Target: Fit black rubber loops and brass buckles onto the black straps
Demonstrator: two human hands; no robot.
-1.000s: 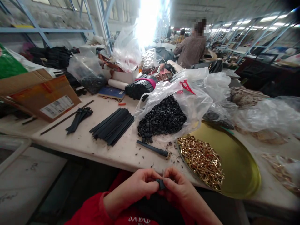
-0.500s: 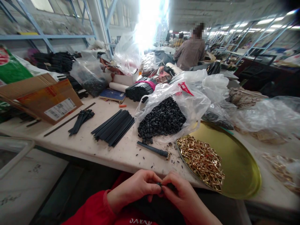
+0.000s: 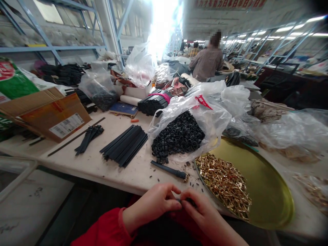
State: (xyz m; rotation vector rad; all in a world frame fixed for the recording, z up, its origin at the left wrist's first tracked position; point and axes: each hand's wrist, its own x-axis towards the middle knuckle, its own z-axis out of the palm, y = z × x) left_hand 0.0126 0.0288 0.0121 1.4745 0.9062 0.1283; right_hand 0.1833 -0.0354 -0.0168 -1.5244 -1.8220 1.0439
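My left hand and my right hand meet in front of the table edge, fingertips almost together. Between them is a small dark strap-like piece, mostly covered by the fingers. The right thumb and fingers are closed around it; the left thumb and forefinger pinch at its end. Just beyond the hands lies a single black strap with a gold buckle at its right end. To the right, a heap of gold buckles rests on a round gold tray.
A clear plastic bag spills black loops. Left of it lie a stack of black strips, a small strap bundle and a cardboard box. Dark bits litter the table. Farther back, a person faces away.
The view has tilted up slightly, so the table things sit lower. My hands remain together at the dark piece, with the fingers shifted a little and the left fingertips slightly more apart.
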